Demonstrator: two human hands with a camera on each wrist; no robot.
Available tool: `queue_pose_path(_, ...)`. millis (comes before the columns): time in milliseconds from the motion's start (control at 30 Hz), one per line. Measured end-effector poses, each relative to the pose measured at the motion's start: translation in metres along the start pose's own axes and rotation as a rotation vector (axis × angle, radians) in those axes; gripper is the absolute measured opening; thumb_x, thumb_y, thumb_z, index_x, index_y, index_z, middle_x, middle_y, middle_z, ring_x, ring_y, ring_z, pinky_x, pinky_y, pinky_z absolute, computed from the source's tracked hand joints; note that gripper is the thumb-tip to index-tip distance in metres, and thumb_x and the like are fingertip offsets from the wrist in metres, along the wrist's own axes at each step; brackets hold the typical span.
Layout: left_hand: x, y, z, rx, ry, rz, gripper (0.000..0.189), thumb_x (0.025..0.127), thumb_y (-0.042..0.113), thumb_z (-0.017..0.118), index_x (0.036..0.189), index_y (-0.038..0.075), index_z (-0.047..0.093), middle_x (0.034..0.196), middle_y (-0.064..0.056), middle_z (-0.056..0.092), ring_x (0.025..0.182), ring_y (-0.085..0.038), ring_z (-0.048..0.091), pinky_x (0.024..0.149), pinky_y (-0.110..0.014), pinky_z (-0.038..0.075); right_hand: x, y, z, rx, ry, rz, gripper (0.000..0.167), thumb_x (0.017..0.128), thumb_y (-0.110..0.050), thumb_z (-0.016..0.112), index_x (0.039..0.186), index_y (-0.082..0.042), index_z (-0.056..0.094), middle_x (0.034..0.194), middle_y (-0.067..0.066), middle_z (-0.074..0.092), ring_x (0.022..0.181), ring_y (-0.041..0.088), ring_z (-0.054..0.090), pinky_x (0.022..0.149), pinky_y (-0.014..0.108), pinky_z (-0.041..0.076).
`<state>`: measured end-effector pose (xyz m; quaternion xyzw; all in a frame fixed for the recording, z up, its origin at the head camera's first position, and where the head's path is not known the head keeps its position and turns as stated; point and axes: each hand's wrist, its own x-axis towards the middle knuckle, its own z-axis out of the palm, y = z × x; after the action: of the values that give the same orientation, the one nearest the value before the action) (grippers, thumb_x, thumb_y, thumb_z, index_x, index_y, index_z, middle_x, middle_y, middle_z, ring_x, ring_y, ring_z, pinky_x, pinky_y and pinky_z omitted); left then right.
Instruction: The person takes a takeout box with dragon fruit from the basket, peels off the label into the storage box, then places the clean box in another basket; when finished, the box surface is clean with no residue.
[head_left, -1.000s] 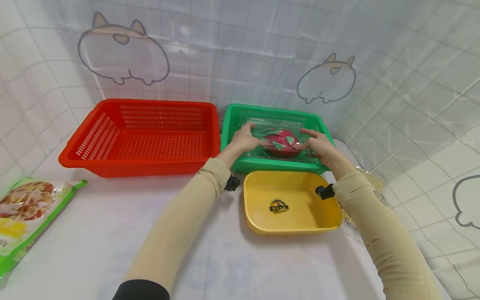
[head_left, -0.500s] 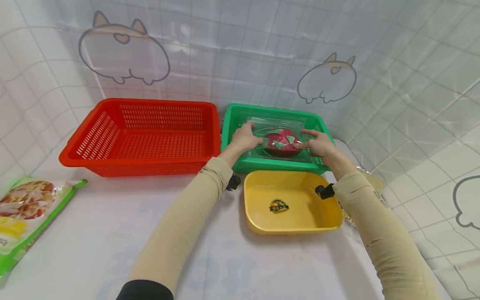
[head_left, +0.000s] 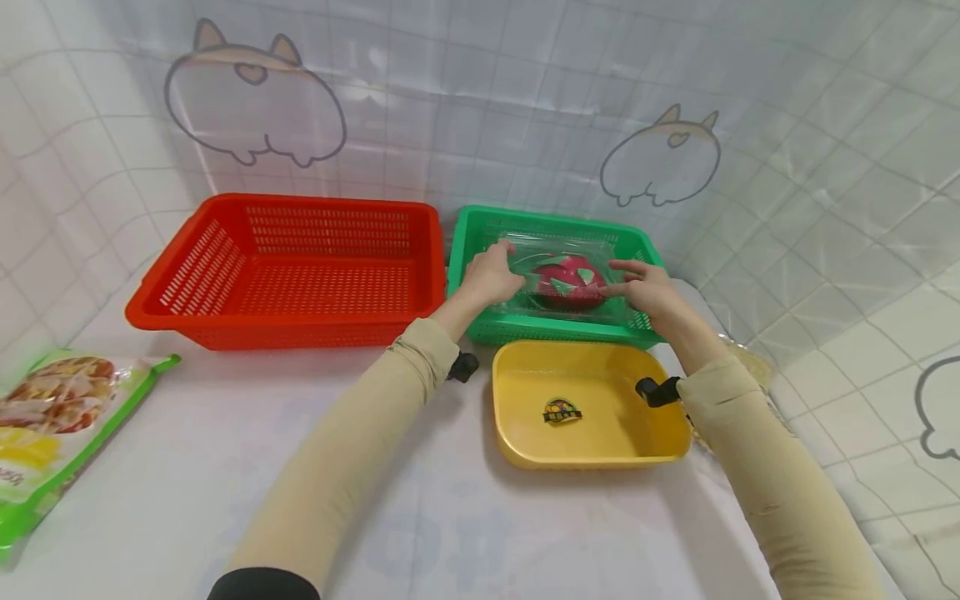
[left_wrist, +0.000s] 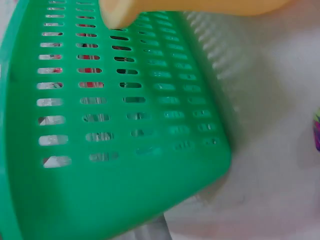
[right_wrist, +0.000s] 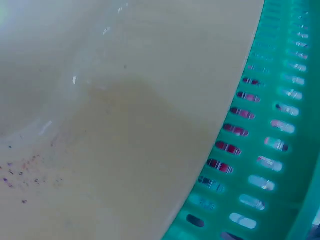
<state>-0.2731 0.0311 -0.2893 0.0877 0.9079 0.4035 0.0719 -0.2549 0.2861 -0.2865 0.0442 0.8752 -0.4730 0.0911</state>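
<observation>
A clear plastic package [head_left: 517, 308] holding a pink, green-scaled dragon fruit [head_left: 562, 272] lies in the green basket [head_left: 555, 222]. At the package's left end is my left hand [head_left: 487, 277], thumb and fingers spread apart over the basket. On the other end, my right hand [head_left: 647, 292] points its fingers inward, their tips at the package's right edge beside the fruit. Whether either hand touches the plastic cannot be made out. Through the slots of the basket wall [left_wrist: 100, 190] in the left wrist view, bits of red show. The right wrist view shows no fingers.
To the left of the green basket stands a red basket [head_left: 330, 333]. A yellow tub [head_left: 592, 446] with a fruit sticker sits in front, below my right wrist. A green-edged food bag [head_left: 56, 417] lies far left, and another bag [head_left: 750, 362] is partly hidden behind my right sleeve.
Both hands have drawn slightly outward from the dragon fruit, widening the gap between them. The package stays in the green basket. The head view has shifted a little.
</observation>
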Motion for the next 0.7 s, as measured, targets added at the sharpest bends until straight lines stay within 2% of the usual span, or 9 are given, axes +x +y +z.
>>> queue_pose_path(100, -0.006, -0.002, -0.001, -0.011, -0.026, 0.014, 0.054, 0.098, 0.021, 0.06, 0.148, 0.012, 0.041, 0.149, -0.01, 0.046, 0.087, -0.023, 0.053, 0.074, -0.034, 0.044, -0.006, 0.0, 0.001, -0.031, -0.002, -0.021, 0.065, 0.101, -0.016, 0.058, 0.158, -0.012, 0.028, 0.166, 0.021, 0.011, 0.151, 0.042, 0.013, 0.119, 0.063, 0.02)
queue_pose_path(233, -0.013, -0.005, -0.004, -0.006, -0.061, 0.03, 0.055, 0.099, 0.021, 0.06, 0.15, 0.015, 0.04, 0.144, -0.009, 0.051, 0.06, -0.016, 0.046, 0.065, -0.03, 0.042, -0.015, -0.001, 0.002, -0.067, 0.002, -0.037, 0.064, 0.101, -0.016, 0.057, 0.158, -0.012, 0.027, 0.166, 0.02, 0.012, 0.151, 0.044, 0.013, 0.118, 0.066, 0.02)
queue_pose_path(333, -0.019, -0.006, -0.007, -0.015, -0.078, 0.045, 0.055, 0.099, 0.021, 0.059, 0.15, 0.016, 0.04, 0.146, -0.009, 0.05, 0.053, -0.016, 0.039, 0.062, -0.03, 0.041, -0.021, -0.003, 0.002, -0.076, 0.008, -0.046, 0.063, 0.101, -0.016, 0.057, 0.158, -0.011, 0.029, 0.165, 0.02, 0.014, 0.15, 0.044, 0.015, 0.118, 0.065, 0.022)
queue_pose_path(400, -0.023, -0.007, -0.009, -0.046, -0.076, 0.064, 0.054, 0.099, 0.021, 0.059, 0.149, 0.016, 0.042, 0.151, -0.01, 0.045, 0.064, -0.016, 0.046, 0.064, -0.032, 0.043, -0.026, -0.004, 0.003, -0.076, 0.01, -0.057, 0.063, 0.101, -0.017, 0.057, 0.158, -0.011, 0.029, 0.165, 0.02, 0.015, 0.15, 0.043, 0.015, 0.118, 0.064, 0.023)
queue_pose_path(467, -0.029, -0.01, -0.012, -0.087, -0.066, 0.096, 0.052, 0.099, 0.021, 0.059, 0.148, 0.015, 0.044, 0.153, -0.011, 0.043, 0.086, -0.02, 0.056, 0.073, -0.033, 0.049, -0.031, -0.005, 0.004, -0.082, 0.011, -0.071, 0.063, 0.102, -0.018, 0.057, 0.158, -0.011, 0.029, 0.165, 0.019, 0.016, 0.15, 0.043, 0.017, 0.118, 0.063, 0.024)
queue_pose_path(500, -0.032, -0.012, -0.013, -0.113, -0.059, 0.118, 0.05, 0.098, 0.021, 0.059, 0.146, 0.015, 0.045, 0.153, -0.011, 0.043, 0.098, -0.022, 0.058, 0.079, -0.035, 0.052, -0.034, -0.005, 0.004, -0.083, 0.01, -0.078, 0.063, 0.102, -0.019, 0.057, 0.158, -0.012, 0.029, 0.166, 0.017, 0.015, 0.15, 0.043, 0.018, 0.118, 0.063, 0.024)
queue_pose_path(567, -0.042, -0.015, -0.017, -0.17, -0.039, 0.167, 0.048, 0.098, 0.019, 0.06, 0.144, 0.016, 0.048, 0.153, -0.01, 0.044, 0.123, -0.025, 0.053, 0.091, -0.039, 0.053, -0.04, -0.005, 0.005, -0.08, 0.008, -0.088, 0.064, 0.102, -0.022, 0.057, 0.158, -0.014, 0.028, 0.167, 0.014, 0.014, 0.15, 0.041, 0.019, 0.118, 0.062, 0.025)
queue_pose_path(633, -0.053, -0.019, -0.021, -0.22, -0.019, 0.211, 0.046, 0.097, 0.019, 0.059, 0.142, 0.017, 0.051, 0.151, -0.006, 0.048, 0.132, -0.026, 0.051, 0.1, -0.041, 0.052, -0.046, -0.004, 0.005, -0.071, 0.009, -0.104, 0.065, 0.102, -0.024, 0.058, 0.159, -0.017, 0.027, 0.167, 0.011, 0.012, 0.15, 0.039, 0.02, 0.118, 0.062, 0.025)
queue_pose_path(700, -0.068, -0.024, -0.026, -0.269, 0.003, 0.252, 0.043, 0.097, 0.018, 0.06, 0.139, 0.019, 0.054, 0.147, -0.003, 0.052, 0.131, -0.024, 0.053, 0.102, -0.041, 0.051, -0.051, -0.003, 0.006, -0.055, 0.015, -0.121, 0.065, 0.101, -0.025, 0.059, 0.159, -0.018, 0.028, 0.168, 0.008, 0.011, 0.151, 0.038, 0.02, 0.117, 0.062, 0.027)
